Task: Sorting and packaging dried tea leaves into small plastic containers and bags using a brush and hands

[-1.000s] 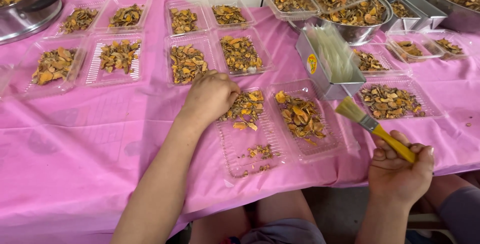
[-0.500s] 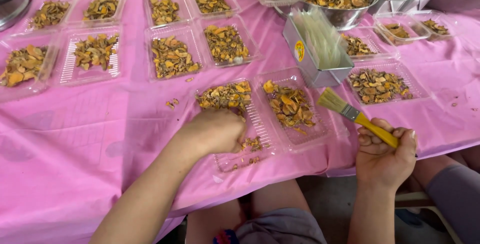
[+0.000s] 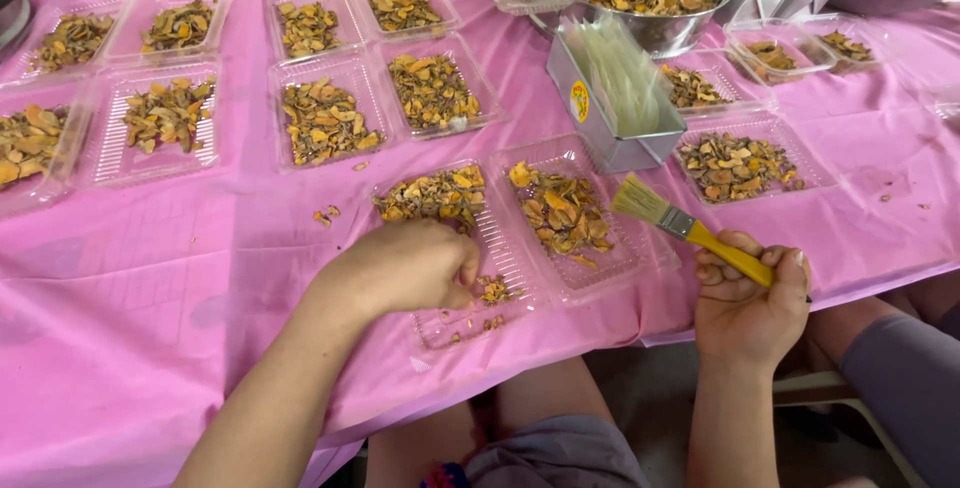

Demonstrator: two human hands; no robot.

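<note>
Head view: left hand (image 3: 405,270) pinches dried orange-brown pieces (image 3: 492,291) in a clear plastic tray (image 3: 440,323) on the pink tablecloth (image 3: 150,298). At four o'clock, right hand (image 3: 750,308) grips a yellow-handled bristle brush (image 3: 685,226).

Both arms come into view bare, no sleeves anywhere along the forearms. The left hand (image 3: 405,268) shows no ring, no watch, no glove. The right hand (image 3: 750,313) is bare too, its nails short and unpainted at the fingertips (image 3: 797,260). Down below, grey shorts cover the lap, with bare knees poking out. A small patch of red and blue fabric sits at the waistline.
</note>
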